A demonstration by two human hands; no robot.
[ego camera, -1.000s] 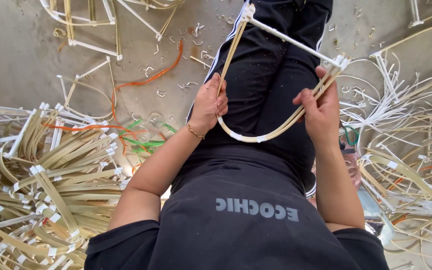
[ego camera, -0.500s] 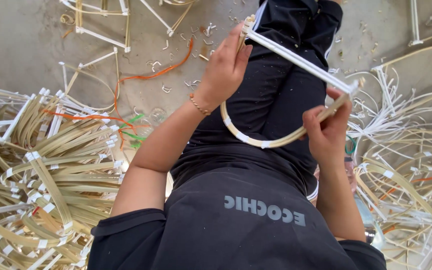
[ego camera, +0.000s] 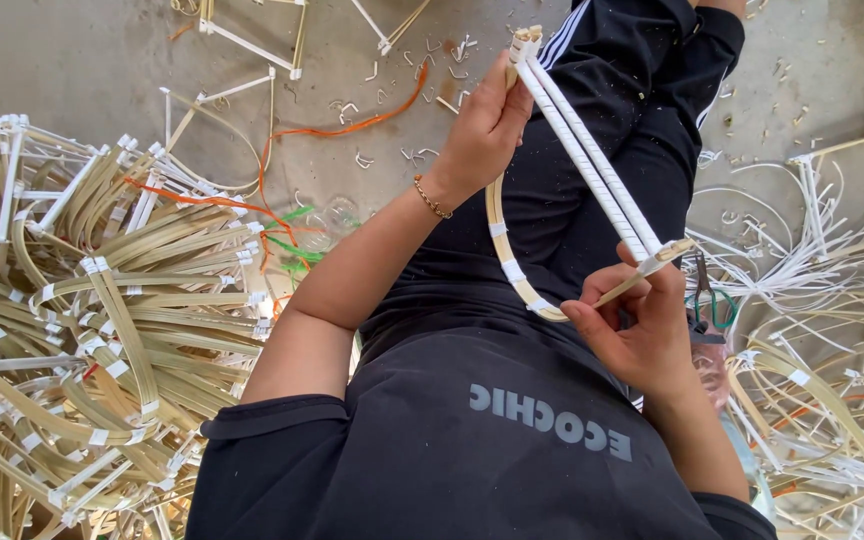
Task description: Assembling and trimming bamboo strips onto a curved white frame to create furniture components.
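I hold a bow-shaped cane frame (ego camera: 592, 170) over my lap: a straight bar wrapped in white tape, with a curved pale strip joined to both ends. My left hand (ego camera: 482, 130) grips the far end of the bar near its taped tip. My right hand (ego camera: 642, 325) pinches the near end, where the curved strip meets the bar. The frame is tilted, its far end raised.
A big heap of similar curved cane frames (ego camera: 92, 320) lies at my left. More frames and white strips (ego camera: 832, 340) lie at my right, with green-handled pliers (ego camera: 707, 300) beside my right hand. Orange cord (ego camera: 352, 125) and scraps litter the concrete floor.
My left hand has risen and moved right with the far end of the frame. The frame has turned from lying wide across my lap to standing steeper and narrower.
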